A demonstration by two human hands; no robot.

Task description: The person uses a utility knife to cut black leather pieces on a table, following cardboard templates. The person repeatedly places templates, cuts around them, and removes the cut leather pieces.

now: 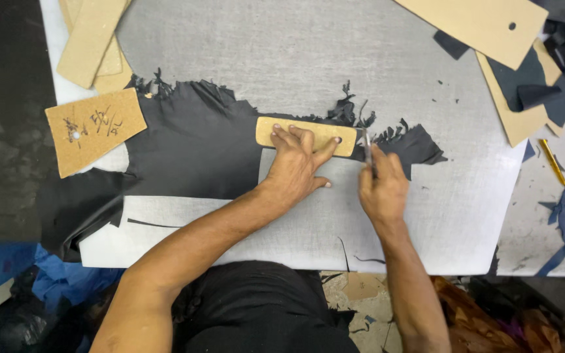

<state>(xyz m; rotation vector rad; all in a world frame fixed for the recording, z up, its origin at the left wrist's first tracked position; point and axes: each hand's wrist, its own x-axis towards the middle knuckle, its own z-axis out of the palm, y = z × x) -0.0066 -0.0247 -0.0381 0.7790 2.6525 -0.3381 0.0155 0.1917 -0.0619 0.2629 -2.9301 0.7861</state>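
Hands (pixel 295 163) on stiff tan template (pixel 325 133)

A grey cutting table (pixel 295 52) stands over a scrap-littered floor (pixel 367 294).

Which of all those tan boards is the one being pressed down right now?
Start at the grey cutting table and find the black sheet spread across its middle. On the sheet's upper edge lies a small tan board with rounded corners, pinned under the left hand. The other tan boards lie untouched around the table's edges.
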